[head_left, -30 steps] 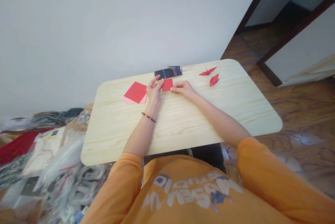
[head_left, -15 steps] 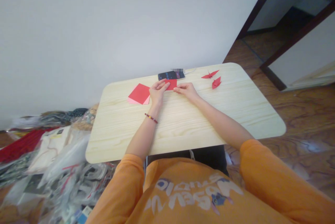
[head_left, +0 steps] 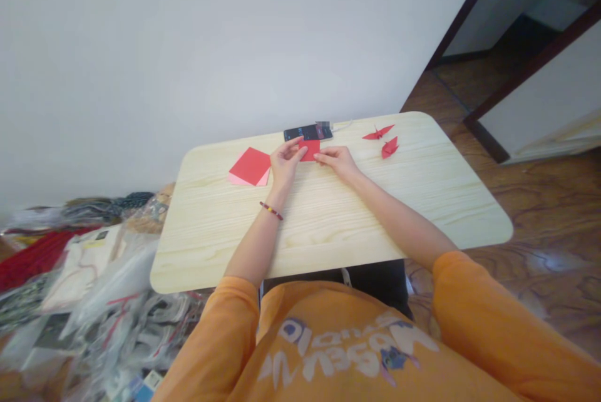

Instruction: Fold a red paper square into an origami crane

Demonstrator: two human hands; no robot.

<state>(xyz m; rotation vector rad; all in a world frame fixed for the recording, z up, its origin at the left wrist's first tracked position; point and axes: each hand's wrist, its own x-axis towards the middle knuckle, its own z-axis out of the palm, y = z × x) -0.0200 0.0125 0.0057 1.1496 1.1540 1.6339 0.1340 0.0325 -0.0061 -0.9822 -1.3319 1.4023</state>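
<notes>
A small red square of folded paper is held between my two hands near the back of the table. My left hand grips its left side, thumb across the front face and fingers at the upper edge. At the lower right corner, my right hand pinches the paper between thumb and fingertips. Just left of my left hand lies a stack of red origami sheets, with pink paper showing beneath the top sheet. Two folded red paper cranes, one with wings spread and one more compact, rest to the right.
A phone with a lit screen and a white cable lies behind the paper, by the wall. The pale wooden table has rounded corners. Plastic-wrapped bundles crowd the floor at left. A doorway opens at the right.
The red paper and both hands have shifted very slightly to the right. My left index finger has lifted up along the paper's upper edge. My right hand still pinches the corner.
</notes>
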